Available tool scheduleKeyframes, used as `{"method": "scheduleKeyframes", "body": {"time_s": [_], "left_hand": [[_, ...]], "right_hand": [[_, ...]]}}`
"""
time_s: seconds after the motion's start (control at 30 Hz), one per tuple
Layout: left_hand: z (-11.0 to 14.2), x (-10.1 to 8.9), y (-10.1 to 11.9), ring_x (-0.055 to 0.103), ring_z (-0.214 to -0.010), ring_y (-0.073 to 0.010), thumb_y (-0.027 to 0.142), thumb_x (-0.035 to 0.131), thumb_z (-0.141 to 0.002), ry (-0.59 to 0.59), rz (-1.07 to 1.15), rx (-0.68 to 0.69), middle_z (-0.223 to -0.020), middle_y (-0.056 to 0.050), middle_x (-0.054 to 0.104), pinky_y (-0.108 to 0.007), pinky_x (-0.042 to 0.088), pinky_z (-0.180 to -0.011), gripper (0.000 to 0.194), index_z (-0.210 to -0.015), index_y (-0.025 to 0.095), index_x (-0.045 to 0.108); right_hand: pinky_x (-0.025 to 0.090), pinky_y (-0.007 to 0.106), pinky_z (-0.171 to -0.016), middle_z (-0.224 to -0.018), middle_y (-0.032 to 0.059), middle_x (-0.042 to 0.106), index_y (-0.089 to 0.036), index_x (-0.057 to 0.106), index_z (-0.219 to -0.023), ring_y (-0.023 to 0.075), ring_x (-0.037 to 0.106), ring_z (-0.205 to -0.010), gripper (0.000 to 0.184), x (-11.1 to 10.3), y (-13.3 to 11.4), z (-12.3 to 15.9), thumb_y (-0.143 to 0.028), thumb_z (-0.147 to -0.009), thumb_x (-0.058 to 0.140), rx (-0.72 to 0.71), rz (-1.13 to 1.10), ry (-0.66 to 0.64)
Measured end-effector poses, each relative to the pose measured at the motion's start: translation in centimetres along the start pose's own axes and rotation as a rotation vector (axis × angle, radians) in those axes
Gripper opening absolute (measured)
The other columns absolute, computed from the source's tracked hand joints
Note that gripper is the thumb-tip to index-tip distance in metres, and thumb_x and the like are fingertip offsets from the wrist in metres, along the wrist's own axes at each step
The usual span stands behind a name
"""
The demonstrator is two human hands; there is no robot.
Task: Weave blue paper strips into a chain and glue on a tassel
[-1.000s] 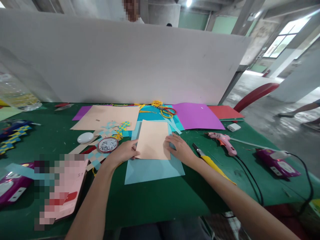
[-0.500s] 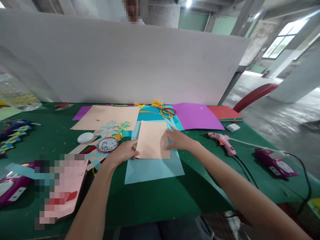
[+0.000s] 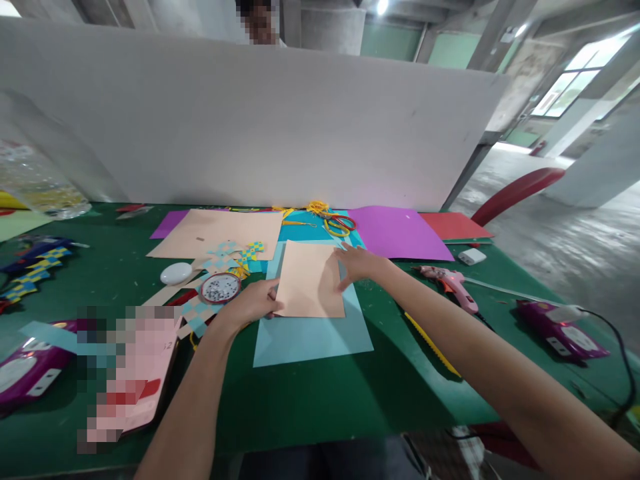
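A small peach sheet of paper [image 3: 311, 280] lies over a larger light-blue sheet [image 3: 313, 343] in front of me. My left hand [image 3: 254, 301] pinches the peach sheet at its lower left edge, thumb near the border. At the upper right edge, my right hand [image 3: 361, 263] rests with thumb and fingers spread apart, touching the sheet's side. Close to my left wrist are a round red-rimmed dish of speckled bits [image 3: 221, 288] and woven blue-and-peach paper strips [image 3: 197, 315]. A yellow-edged strip [image 3: 433, 347] shows beside my right forearm.
Scissors [image 3: 339, 225] lie at the back by yellow string, beside purple card [image 3: 403, 233]. On the right are a pink glue gun [image 3: 453, 287] and a purple power strip [image 3: 560, 330]; a pink phone-like object [image 3: 145, 373] lies left. A white board [image 3: 250, 127] borders the table's back.
The view has swung slightly left, so everything sits a little further right. My right forearm has shifted, uncovering the yellow-edged strip. Both hands stay at the peach sheet's edges.
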State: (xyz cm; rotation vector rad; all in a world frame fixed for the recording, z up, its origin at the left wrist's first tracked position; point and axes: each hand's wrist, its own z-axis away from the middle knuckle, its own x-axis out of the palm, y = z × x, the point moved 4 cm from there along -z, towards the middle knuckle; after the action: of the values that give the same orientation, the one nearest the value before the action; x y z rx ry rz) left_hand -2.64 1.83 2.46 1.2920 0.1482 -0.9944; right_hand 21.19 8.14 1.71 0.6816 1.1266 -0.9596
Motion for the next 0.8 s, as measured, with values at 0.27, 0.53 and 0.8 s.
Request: {"method": "scheduleKeyframes", "body": {"time_s": [0.27, 0.53, 0.8], "left_hand": [[0.0, 0.1, 0.0, 0.061, -0.061, -0.0178, 0.026, 0.057, -0.070, 0.006, 0.021, 0.002, -0.065, 0.002, 0.052, -0.024, 0.044, -0.055, 0.049, -0.117, 0.013, 0.057], [-0.2, 0.2, -0.5, 0.060, -0.062, -0.0172, 0.026, 0.057, -0.070, -0.001, 0.033, -0.012, -0.065, 0.002, 0.052, -0.024, 0.045, -0.055, 0.050, -0.117, 0.013, 0.055], [-0.3, 0.2, -0.5, 0.060, -0.061, -0.0160, 0.026, 0.057, -0.069, 0.009, 0.021, -0.017, -0.066, 0.002, 0.052, -0.023, 0.044, -0.054, 0.046, -0.113, 0.014, 0.057]], "right_hand": [[0.027, 0.050, -0.107, -0.150, 0.0180, 0.026, -0.012, 0.032, -0.144, 0.0395, 0.013, -0.139, 0.109, -0.5, 1.4, -1.9, -0.070, -0.058, 0.067, 0.035, 0.066, -0.038], [0.025, 0.057, -0.106, -0.152, 0.0181, 0.022, -0.014, 0.032, -0.144, 0.0430, 0.016, -0.137, 0.114, -1.2, 1.8, -2.6, -0.071, -0.053, 0.070, 0.069, 0.138, -0.072], [0.023, 0.062, -0.103, -0.145, 0.0215, 0.035, -0.012, 0.059, -0.122, 0.0443, 0.015, -0.137, 0.085, -2.2, 1.3, -4.1, -0.064, -0.056, 0.073, 0.078, 0.221, -0.053]]}}
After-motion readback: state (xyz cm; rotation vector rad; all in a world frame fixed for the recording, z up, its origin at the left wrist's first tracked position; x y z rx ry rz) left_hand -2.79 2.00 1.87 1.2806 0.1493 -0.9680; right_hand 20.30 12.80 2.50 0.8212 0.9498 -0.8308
